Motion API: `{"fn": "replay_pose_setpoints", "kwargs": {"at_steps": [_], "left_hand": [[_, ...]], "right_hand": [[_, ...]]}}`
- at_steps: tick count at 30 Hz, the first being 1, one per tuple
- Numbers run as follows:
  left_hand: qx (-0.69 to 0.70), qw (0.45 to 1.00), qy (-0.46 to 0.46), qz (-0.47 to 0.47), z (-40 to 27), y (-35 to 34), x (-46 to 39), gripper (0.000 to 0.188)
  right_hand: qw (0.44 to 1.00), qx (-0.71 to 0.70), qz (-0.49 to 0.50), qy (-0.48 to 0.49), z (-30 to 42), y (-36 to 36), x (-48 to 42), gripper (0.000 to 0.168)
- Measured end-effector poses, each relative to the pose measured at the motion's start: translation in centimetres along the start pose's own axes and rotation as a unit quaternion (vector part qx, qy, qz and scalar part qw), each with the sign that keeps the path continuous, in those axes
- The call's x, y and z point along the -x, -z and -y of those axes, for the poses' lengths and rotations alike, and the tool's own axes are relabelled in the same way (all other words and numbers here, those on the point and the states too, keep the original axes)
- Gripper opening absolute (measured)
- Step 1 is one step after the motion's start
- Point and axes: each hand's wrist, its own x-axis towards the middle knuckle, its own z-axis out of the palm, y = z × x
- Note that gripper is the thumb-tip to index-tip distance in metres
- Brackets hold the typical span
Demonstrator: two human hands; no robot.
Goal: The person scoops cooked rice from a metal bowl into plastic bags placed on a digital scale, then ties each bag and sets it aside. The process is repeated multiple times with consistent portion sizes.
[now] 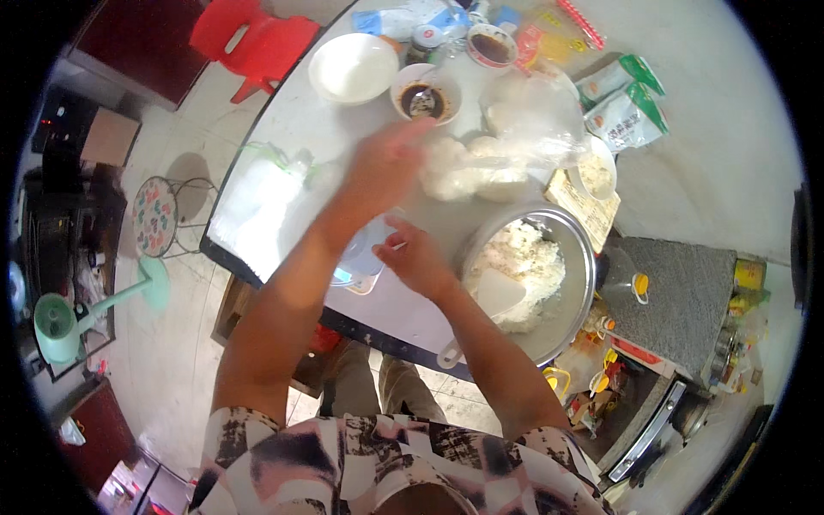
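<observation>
My left hand (389,161) is blurred, with its fingertips at the near rim of a white bowl (452,87) of dark sauce. A spoon (425,103) rests in that bowl; whether my fingers grip it cannot be made out. Closer to me, my right hand (418,261) has thumb and forefinger apart beside a round, bluish, see-through plastic item (364,254). Below that item, a small lit display (342,275) shows, partly hidden. To the right of my right hand stands a metal pot (584,257) of white rice (537,254) with a white paddle (499,293) on it.
Clear plastic bags (531,112) with pale contents lie mid-table. A white bowl (354,67), a jar (425,42) and a second sauce bowl (492,46) stand at the back. Green-and-white packets (627,119) lie right. A red chair (257,45) and stool (154,215) stand left.
</observation>
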Motion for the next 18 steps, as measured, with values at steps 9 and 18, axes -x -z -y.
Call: {"fn": "replay_pose_setpoints", "kwargs": {"at_steps": [9, 18], "left_hand": [[-0.265, 0.897, 0.239, -0.26, 15.0, 15.2, 14.7, 0.023], [-0.313, 0.895, 0.296, -0.112, 16.4, 12.3, 17.1, 0.022]], "right_hand": [[0.998, -0.016, -0.057, -0.019, 0.1, -0.4, -1.5, 0.031], [0.982, -0.093, -0.153, 0.065, 4.5, 0.8, -1.7, 0.023]]}}
